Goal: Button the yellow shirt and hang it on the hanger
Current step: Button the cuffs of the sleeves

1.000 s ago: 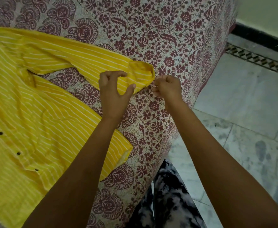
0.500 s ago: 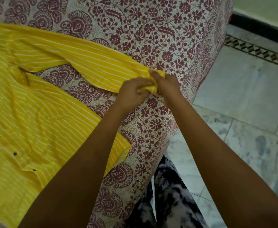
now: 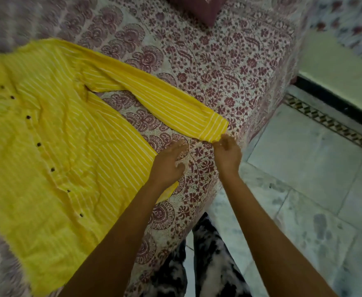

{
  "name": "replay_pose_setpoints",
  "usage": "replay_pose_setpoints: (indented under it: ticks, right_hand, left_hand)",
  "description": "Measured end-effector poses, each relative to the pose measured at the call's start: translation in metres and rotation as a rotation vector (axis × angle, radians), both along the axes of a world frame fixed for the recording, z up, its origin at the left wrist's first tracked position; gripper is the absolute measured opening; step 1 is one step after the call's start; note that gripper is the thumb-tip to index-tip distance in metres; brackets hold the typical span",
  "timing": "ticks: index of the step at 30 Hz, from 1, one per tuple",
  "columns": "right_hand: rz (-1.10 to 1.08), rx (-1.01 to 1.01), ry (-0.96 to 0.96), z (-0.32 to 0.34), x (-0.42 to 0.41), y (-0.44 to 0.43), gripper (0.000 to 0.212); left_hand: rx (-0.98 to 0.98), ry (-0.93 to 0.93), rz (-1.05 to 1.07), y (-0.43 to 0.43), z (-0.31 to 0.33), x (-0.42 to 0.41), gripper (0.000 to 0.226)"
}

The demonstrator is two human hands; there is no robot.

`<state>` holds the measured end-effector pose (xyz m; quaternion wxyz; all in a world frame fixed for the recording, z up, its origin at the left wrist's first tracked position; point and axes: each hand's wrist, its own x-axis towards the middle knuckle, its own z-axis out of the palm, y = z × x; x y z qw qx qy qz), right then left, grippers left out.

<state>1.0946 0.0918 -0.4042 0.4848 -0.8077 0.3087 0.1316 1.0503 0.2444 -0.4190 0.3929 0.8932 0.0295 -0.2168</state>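
1. The shirt (image 3: 53, 151) lies flat on the bed (image 3: 229, 61), front up, with its dark buttons (image 3: 39, 144) running down the placket in a line; whether each one is fastened is too blurred to tell
2. The step in hand looks like the sleeve end: the sleeve (image 3: 154, 97) is laid out straight and its cuff (image 3: 213, 127) lies near the bed's edge
3. The right hand (image 3: 228, 152) is at the cuff's lower corner, fingers curled and touching or pinching the cloth; blur hides which
4. The left hand (image 3: 168, 162) lies loosely spread and holds nothing, over the bedcover and the shirt's side edge, just beside the cuff
5. No hanger is in view, so hanging is not yet begun
6. The next move, I judge, calls for checking the placket, then fetching a hanger and lifting the shirt by the shoulders so it does not crease
7. The body's long axis runs from the collar end at upper left to the hem at lower left-centre; the sleeve points down and right, toward the floor (image 3: 304, 168) side
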Motion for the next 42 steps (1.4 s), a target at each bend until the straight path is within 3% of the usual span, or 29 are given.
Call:
replay_pose_setpoints:
  ticks: [9, 17, 28, 32, 42]
  right_hand:
    - [0.609, -0.006, -0.131, 0.087, -0.115, 0.051, 0.048]
    - [0.981, 0.036, -0.276, 0.126, -0.166, 0.086, 0.047]
    - [1.222, -0.022, -0.394, 0.155, -0.23, 0.148, 0.048]
    - [1.272, -0.046, -0.423, 0.154, -0.27, 0.202, 0.047]
    - [1.393, -0.033, -0.323, 0.121, -0.406, 0.366, 0.048]
  left_hand:
    - [0.114, -0.055, 0.37, 0.056, 0.098, -0.112, 0.05]
    - [0.252, -0.107, 0.718, 0.077, 0.165, -0.21, 0.051]
    - [0.248, -0.191, 0.989, 0.125, 0.2, -0.322, 0.059]
    - [0.244, -0.19, 1.048, 0.17, 0.195, -0.369, 0.049]
    - [0.283, -0.025, 1.166, 0.309, 0.151, -0.502, 0.051]
